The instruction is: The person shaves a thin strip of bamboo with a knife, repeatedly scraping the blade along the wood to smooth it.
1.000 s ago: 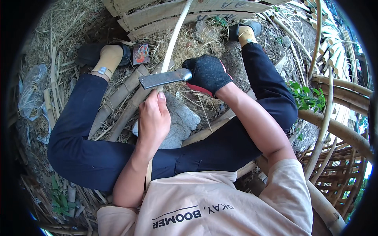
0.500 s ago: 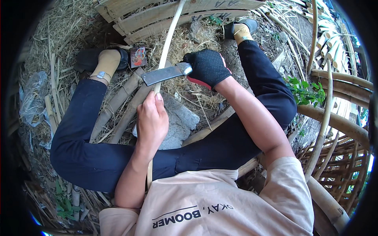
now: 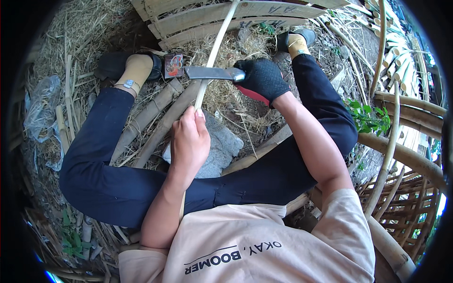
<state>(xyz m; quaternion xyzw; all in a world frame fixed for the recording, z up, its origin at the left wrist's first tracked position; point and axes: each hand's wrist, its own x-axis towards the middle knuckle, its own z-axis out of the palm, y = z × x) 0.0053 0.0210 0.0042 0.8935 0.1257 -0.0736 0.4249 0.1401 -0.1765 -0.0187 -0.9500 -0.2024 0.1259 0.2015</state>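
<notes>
A long pale bamboo strip (image 3: 221,38) runs from the top of the view down between my legs. My bare left hand (image 3: 190,141) is closed around it, thumb uppermost, and the strip's lower end passes under my forearm. My right hand (image 3: 262,81), in a black and red glove, grips the handle of a broad-bladed knife (image 3: 207,73). The blade lies crosswise over the strip, a little beyond my left fingers. Most of the knife's handle is hidden inside the glove. Below my left hand a grey stone (image 3: 219,146) rests on the ground.
A wooden slatted crate (image 3: 198,32) stands at the far side. Cut bamboo poles (image 3: 146,111) lie between my legs beside a small dark red packet (image 3: 173,65). Thicker poles (image 3: 401,153), a woven bamboo basket (image 3: 406,207) and stacked bamboo (image 3: 398,61) are at the right.
The knife and my right hand have moved slightly away and to the right, along the strip. My left hand and the strip appear shifted a little right, as does the whole view.
</notes>
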